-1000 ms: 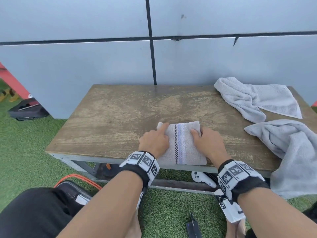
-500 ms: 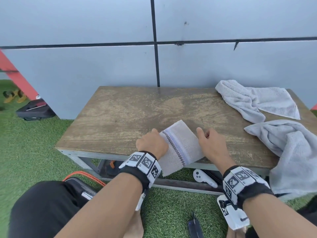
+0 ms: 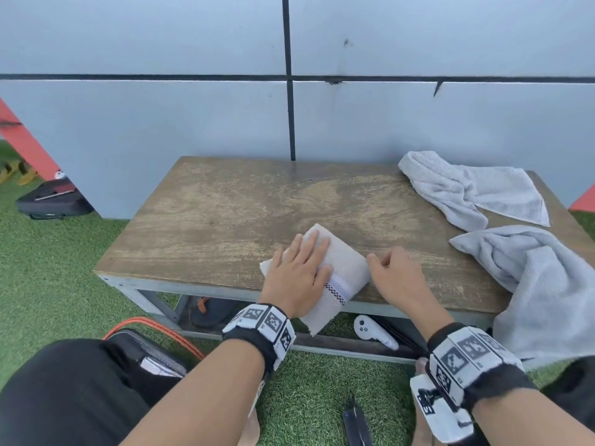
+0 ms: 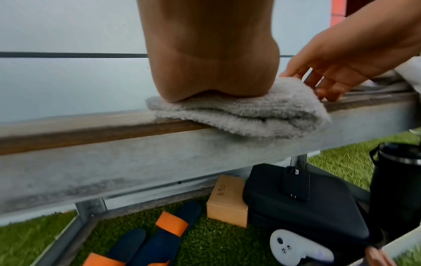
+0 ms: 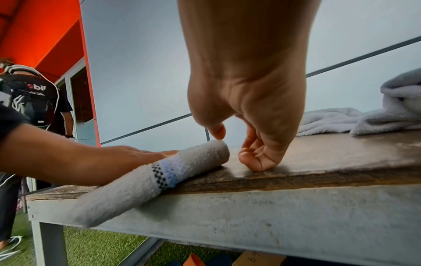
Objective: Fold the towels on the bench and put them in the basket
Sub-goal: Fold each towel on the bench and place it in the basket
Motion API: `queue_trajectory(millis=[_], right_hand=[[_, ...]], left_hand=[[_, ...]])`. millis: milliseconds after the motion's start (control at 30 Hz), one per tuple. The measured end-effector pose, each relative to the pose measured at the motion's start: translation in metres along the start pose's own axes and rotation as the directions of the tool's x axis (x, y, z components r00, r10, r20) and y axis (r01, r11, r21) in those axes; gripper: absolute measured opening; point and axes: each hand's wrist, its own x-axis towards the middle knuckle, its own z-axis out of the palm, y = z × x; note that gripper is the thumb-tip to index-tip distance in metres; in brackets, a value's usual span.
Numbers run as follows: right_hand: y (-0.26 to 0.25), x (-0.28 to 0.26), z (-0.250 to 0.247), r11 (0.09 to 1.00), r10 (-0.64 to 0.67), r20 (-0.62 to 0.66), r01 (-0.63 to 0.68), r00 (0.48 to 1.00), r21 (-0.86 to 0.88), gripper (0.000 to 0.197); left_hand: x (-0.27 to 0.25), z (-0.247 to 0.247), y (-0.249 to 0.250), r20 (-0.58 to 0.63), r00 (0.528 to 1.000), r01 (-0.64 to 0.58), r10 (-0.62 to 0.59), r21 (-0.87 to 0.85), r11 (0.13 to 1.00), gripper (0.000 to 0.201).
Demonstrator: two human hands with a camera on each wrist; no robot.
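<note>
Pressing flat on a folded towel (image 3: 341,268), the left hand (image 3: 297,275) lies with fingers straight, its grip apart and clamped on nothing. That towel sits at the near edge of the wooden worktop (image 3: 225,220), turned at an angle, one corner hanging over the edge. The right hand (image 3: 397,278) rests just right of it, fingers loosely curled and holding nothing, thumb tip at the towel's edge. Two unfolded grey towels lie at the right end: one (image 3: 467,191) at the far corner, another (image 3: 541,284) draped over the near edge.
</note>
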Motion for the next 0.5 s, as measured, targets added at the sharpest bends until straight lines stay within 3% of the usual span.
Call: queue_trajectory(millis=[167, 300, 500], right_hand=[[-0.011, 0.003, 0.001, 0.997, -0.011, 0.087, 0.018, 0.996, -0.077, 0.051], [-0.029, 0.003, 0.011, 0.997, -0.080, 0.136, 0.081, 0.988, -0.004, 0.047], [-0.040, 0.002, 0.025, 0.987, -0.019, 0.107, 0.001, 0.994, 0.162, 0.027]], left_hand=[[0.012, 0.003, 0.015, -0.052, 0.965, 0.252, -0.255, -0.069, 0.965, 0.060], [0.013, 0.003, 0.017, -0.029, 0.961, 0.273, -0.277, -0.095, 0.957, 0.061], [0.013, -0.002, 0.015, 0.017, 0.963, 0.268, -0.269, -0.142, 0.953, 0.062]])
